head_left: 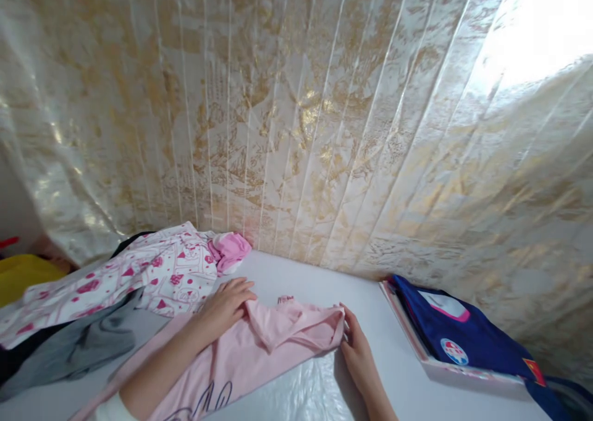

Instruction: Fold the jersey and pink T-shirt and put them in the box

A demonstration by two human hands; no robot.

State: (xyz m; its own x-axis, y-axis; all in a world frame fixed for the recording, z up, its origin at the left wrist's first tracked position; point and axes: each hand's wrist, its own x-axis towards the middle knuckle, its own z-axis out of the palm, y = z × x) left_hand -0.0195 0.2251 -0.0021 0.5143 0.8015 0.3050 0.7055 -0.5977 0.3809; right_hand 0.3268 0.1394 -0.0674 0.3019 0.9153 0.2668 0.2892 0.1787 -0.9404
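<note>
A light pink garment with dark cursive lettering near its lower end lies across the white surface, partly folded over at its far end. My left hand rests at the upper left of that fold, its fingers closed on the cloth; the thumb is hidden. At the fold's right corner, my right hand pinches the pink fabric between thumb and fingers. My left forearm covers part of the garment.
A white garment with pink prints, a bright pink cloth and a grey garment lie to the left. Yellow cloth is at the far left. A folded navy garment tops a stack on the right. A shiny patterned curtain hangs behind.
</note>
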